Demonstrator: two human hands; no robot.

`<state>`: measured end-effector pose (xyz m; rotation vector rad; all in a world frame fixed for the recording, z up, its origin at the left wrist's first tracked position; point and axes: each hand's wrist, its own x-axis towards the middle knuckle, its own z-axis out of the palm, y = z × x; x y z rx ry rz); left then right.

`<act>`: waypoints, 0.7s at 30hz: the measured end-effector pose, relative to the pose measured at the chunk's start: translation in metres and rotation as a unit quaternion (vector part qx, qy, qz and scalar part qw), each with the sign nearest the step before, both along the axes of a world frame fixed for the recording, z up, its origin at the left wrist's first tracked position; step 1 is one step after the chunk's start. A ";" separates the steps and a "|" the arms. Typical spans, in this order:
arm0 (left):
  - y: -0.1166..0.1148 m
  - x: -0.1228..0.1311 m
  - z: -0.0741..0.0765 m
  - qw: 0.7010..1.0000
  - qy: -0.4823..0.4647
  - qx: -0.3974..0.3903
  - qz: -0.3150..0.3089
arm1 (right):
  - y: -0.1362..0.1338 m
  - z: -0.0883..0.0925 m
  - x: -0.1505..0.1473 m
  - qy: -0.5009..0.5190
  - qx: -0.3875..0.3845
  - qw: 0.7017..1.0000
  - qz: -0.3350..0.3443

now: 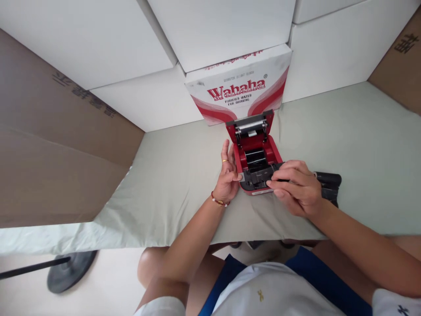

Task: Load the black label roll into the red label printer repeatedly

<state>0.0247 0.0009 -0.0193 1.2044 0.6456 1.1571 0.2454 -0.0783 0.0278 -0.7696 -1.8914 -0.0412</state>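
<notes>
A small red printer with its lid tipped open stands on the pale green table cover. Inside it I see a black roller bay, with a dark grey front panel nearer me. My left hand rests against the printer's left side, fingers stretched up along it and thumb on the front panel. My right hand lies on the front right of the printer, fingers curled and pressed on the dark panel. A black part lies just right of that hand, partly hidden by it.
A Wahaha water carton stands right behind the printer, among stacked white boxes. Brown cardboard walls the left side and another piece the far right. A black round stand base sits on the floor at lower left.
</notes>
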 end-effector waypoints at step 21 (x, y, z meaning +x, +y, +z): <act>0.015 0.013 -0.014 0.994 -0.063 -0.065 0.068 | 0.102 0.073 -0.064 -0.437 -0.369 0.795 -0.201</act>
